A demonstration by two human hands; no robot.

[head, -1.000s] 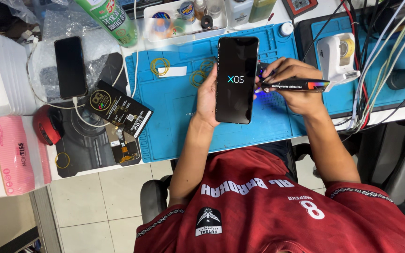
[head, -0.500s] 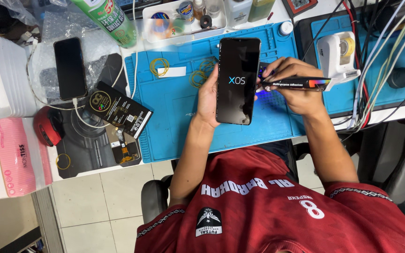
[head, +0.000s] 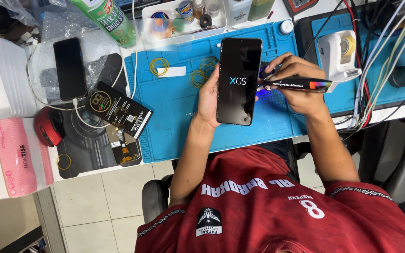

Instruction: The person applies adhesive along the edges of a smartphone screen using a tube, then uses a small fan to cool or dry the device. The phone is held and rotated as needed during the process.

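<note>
The person's left hand [head: 209, 96] is cupping a black smartphone [head: 239, 81] from behind, fingers wrapping its left edge and holding it upright over the blue work mat [head: 174, 122], its screen lit. The right hand [head: 296, 86] is pinching a dark adhesive tube [head: 296, 85] between thumb and fingers, the nozzle pointing at the phone's right edge. The likeliest trouble, judging from this, is glue beading too thickly or straying onto the glass if the tube is being squeezed hard or the phone is tilting in that one-handed hold; a slip could also be dropping the phone onto the mat. Room is tight to the right, where a white tape dispenser [head: 338, 54] and a bundle of cables [head: 376, 61] are sitting near the elbow. The mat's middle and left, dotted with yellow rubber bands [head: 159, 66], is offering freer space, while its near edge is running just above the person's lap.
</note>
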